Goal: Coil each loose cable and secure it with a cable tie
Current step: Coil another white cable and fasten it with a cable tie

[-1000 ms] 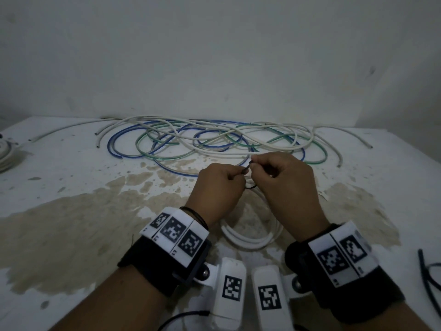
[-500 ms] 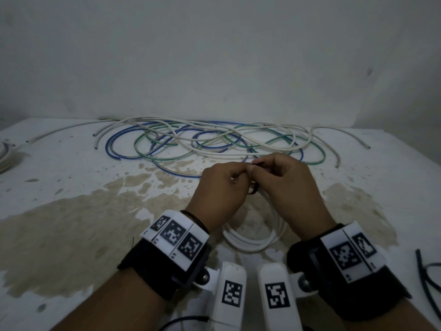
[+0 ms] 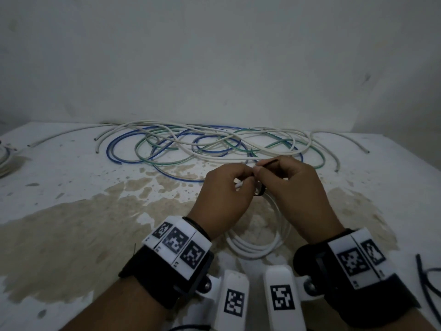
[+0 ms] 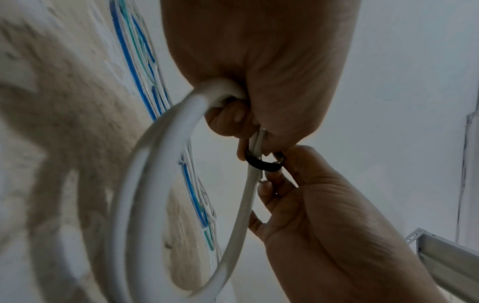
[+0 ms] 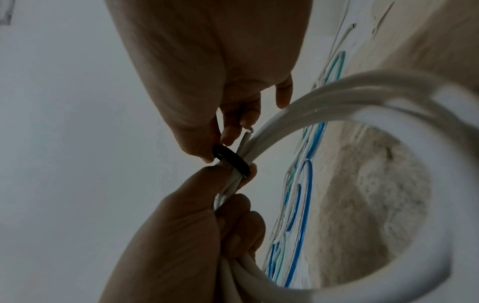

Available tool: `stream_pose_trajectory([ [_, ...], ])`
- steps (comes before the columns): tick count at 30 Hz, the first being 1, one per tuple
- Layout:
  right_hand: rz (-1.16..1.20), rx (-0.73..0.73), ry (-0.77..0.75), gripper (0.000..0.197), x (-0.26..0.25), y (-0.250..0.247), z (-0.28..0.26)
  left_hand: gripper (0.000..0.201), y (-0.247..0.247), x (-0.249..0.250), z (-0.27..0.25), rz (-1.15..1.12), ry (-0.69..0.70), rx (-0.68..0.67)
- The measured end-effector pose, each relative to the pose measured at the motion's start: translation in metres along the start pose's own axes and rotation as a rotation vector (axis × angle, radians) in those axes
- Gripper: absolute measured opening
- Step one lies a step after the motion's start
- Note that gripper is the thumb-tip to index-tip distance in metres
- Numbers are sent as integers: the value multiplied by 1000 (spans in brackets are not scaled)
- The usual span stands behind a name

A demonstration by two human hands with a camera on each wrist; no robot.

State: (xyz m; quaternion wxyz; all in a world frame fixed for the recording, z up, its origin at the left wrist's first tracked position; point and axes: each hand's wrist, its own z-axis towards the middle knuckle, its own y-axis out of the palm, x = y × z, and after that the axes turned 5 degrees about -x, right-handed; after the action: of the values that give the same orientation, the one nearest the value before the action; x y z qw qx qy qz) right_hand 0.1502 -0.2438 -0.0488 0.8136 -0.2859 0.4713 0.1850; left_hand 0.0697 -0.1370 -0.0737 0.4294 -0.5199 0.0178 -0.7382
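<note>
A white cable coil [image 3: 259,247] hangs from my hands just above the stained table [image 3: 71,223]. My left hand [image 3: 245,179] grips the bunched strands of the coil [image 4: 181,143] in its curled fingers. A black cable tie [image 3: 260,193] is looped round those strands right beside that grip. My right hand [image 3: 262,172] pinches the tie [image 5: 230,157] between thumb and fingers, and the tie's thin tail sticks out past its knuckles. In the right wrist view my left hand [image 5: 181,235] holds the white strands [image 5: 337,98] just below the tie.
A tangle of loose white, blue and green cables [image 3: 202,144] lies across the back of the table near the wall. Another white coil [image 3: 4,163] sits at the left edge. A dark cable [image 3: 427,283] lies at the right edge.
The tie's loop has drawn smaller around the white strands. Both hands have closed in on each other, and the tie's tail now shows beyond the right hand.
</note>
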Motion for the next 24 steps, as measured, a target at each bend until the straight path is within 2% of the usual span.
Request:
stream_pose_trajectory([
  [3,-92,49,-58,10,4,-3,1,17,0,1,0,-10,21,11],
  [6,-194,124,-197,13,4,-5,1,14,0,1,2,-20,-29,10],
  [11,-276,163,-337,7,6,-2,-1,16,-1,1,2,-28,-36,12],
  [13,-272,138,-323,9,5,-3,-1,17,-1,3,1,-33,0,31],
  [17,-212,24,-117,11,4,-9,2,17,1,5,-1,3,94,56],
  [19,-155,-14,-64,11,5,-12,2,18,2,5,-1,11,112,58],
  [21,-151,0,-87,9,5,-13,2,16,1,4,0,-4,97,40],
  [24,-232,86,-222,12,5,-12,1,13,1,3,1,-29,1,0],
])
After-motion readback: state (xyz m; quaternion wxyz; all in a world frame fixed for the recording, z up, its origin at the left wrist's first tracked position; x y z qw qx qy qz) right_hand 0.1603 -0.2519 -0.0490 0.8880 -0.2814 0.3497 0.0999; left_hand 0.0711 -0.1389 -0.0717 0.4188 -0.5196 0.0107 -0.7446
